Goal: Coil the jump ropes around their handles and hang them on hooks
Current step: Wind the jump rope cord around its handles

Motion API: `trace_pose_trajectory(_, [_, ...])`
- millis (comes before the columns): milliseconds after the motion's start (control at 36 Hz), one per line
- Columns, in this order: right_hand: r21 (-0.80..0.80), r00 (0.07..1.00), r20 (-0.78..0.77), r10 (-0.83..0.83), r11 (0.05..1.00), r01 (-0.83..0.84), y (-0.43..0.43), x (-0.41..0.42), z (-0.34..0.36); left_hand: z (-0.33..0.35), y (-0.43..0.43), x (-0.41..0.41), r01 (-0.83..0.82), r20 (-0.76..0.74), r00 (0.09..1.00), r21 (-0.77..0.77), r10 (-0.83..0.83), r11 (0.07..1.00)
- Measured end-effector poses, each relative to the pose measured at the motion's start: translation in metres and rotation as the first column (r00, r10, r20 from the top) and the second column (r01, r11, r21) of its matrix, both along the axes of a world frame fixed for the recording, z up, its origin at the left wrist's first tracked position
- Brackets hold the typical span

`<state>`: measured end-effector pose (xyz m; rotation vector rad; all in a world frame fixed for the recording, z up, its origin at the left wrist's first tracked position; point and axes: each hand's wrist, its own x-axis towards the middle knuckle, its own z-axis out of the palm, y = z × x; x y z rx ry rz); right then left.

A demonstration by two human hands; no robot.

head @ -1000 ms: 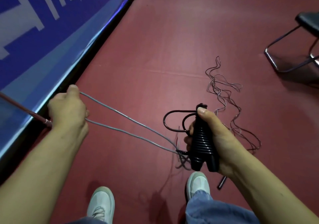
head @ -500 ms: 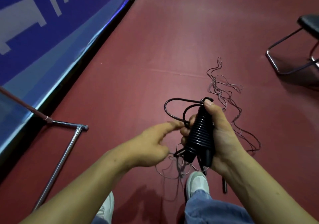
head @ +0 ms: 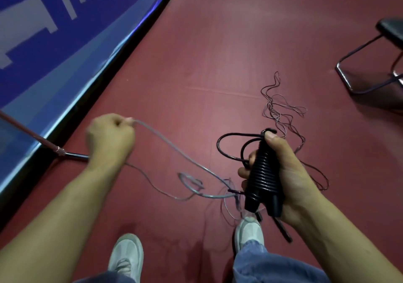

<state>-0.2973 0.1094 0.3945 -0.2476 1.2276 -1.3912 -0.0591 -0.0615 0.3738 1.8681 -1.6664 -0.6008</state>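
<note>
Red floor (head: 218,43), with loose rope trailing on it. Right hand (head: 290,173) grips the black handles (head: 262,171); left hand (head: 109,136) pinches the grey rope (head: 162,140) taut. Coiling is underway; next, likely, wind this length round the handles.

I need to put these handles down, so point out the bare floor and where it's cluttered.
Bare: the wide floor ahead, between the blue barrier and the chair; also the far-right strip below the chair. Crowded: the thin rope tangle beyond the right hand gripping the handles, and grey rope loops between it and the left hand, above the shoes.
</note>
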Motion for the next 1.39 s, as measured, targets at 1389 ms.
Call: trace_pose_trajectory(1389, [-0.109, 0.995, 0.078, -0.065, 0.991, 0.073, -0.009, 0.005, 0.01, -0.003, 0.05, -0.06, 0.636, -0.108, 0.767, -0.008, -0.633, 0.772])
